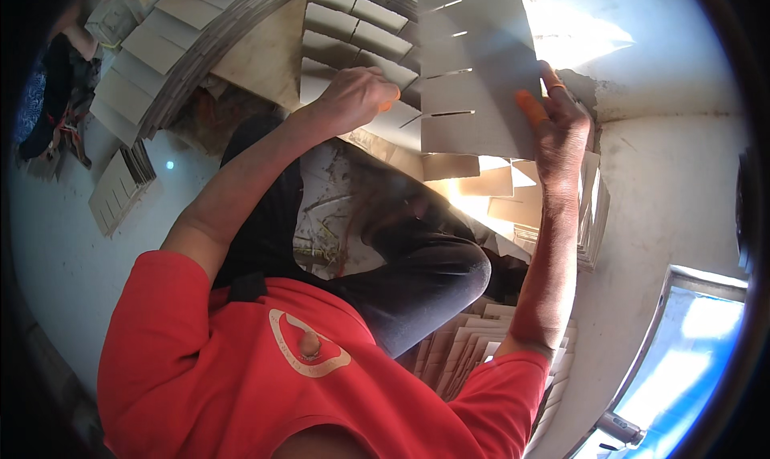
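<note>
A slotted cardboard sheet stands tilted in front of me, with several slits along its left side. My right hand grips its right edge, orange covers on the fingers. To its left is a cardboard divider grid of crossed strips, on a table. My left hand is closed at the near part of this grid, fingers curled, an orange cover on one finger. Whatever those fingers may hold is hidden.
Long rows of stacked cardboard dividers curve along the far left. Slotted sheets lean together on the left floor. More cardboard pieces lie under the right forearm, and another stack stands beside my knee. A pale wall closes the right side.
</note>
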Motion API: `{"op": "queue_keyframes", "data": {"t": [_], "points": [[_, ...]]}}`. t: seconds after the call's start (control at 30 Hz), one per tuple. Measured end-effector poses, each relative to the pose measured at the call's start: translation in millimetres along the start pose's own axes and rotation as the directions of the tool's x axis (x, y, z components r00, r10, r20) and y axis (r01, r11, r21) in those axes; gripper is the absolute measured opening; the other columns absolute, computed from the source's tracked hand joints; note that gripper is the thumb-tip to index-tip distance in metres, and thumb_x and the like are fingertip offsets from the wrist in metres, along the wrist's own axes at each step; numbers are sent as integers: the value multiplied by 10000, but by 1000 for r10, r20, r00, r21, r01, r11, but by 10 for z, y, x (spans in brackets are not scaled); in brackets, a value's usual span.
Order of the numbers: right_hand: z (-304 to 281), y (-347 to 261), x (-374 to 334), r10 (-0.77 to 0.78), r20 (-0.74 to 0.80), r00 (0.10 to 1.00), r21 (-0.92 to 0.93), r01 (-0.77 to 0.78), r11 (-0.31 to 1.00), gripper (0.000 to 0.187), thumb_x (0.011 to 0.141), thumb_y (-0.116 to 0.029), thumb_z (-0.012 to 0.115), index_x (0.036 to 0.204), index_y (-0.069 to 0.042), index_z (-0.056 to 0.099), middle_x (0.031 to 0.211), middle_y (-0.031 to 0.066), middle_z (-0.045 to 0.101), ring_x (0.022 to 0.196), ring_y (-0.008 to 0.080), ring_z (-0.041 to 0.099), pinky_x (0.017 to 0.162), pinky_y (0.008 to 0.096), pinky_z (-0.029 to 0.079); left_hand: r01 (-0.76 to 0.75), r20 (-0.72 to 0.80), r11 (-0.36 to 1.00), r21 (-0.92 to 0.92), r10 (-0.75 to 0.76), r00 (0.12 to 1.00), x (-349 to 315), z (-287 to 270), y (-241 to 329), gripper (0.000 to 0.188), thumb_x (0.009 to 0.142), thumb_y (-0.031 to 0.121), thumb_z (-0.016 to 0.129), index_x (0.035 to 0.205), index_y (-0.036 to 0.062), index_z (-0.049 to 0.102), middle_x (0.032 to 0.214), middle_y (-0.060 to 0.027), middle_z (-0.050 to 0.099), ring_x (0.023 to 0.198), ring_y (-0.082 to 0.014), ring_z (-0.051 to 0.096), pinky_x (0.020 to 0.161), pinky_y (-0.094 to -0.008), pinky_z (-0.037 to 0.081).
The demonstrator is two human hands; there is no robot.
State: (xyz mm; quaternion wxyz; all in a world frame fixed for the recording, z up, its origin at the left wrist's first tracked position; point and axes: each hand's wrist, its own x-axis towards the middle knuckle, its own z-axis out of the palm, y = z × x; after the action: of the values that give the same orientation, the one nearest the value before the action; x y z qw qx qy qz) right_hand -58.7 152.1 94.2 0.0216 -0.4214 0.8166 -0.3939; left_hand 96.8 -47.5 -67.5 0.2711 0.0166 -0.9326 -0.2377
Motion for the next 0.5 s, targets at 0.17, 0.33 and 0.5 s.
{"op": "queue_keyframes", "data": {"t": [0.17, 0.33, 0.5], "points": [[96, -11, 30, -47, 8, 999, -105, 48, 993, 453, 833, -45, 655, 1268, 16, 544, 1062, 170, 681, 886, 101, 613, 798, 259, 491, -28, -20, 1000, 6, 28, 999, 7, 51, -61, 109, 753, 106, 657, 844, 46, 658, 699, -119, 606, 700, -298, 577, 653, -406, 480], [87, -4, 27, -25, 7, 1000, -70, 25, 997, 452, 837, -46, 652, 1266, 35, 534, 1105, 173, 666, 926, 116, 616, 807, 264, 493, -2, -43, 1000, 9, 2, 999, 11, 42, -20, 101, 739, 92, 665, 832, 52, 658, 653, -94, 577, 694, -265, 566, 617, -396, 470], [174, 67, 0, -114, -5, 993, -148, 112, 983, 482, 855, -67, 661, 1307, 0, 508, 942, 99, 686, 811, 67, 588, 732, 223, 477, -27, -57, 1000, 10, 27, 998, 11, 39, -34, 105, 717, 71, 669, 818, 52, 652, 649, -85, 568, 681, -256, 561, 598, -390, 466]]}}
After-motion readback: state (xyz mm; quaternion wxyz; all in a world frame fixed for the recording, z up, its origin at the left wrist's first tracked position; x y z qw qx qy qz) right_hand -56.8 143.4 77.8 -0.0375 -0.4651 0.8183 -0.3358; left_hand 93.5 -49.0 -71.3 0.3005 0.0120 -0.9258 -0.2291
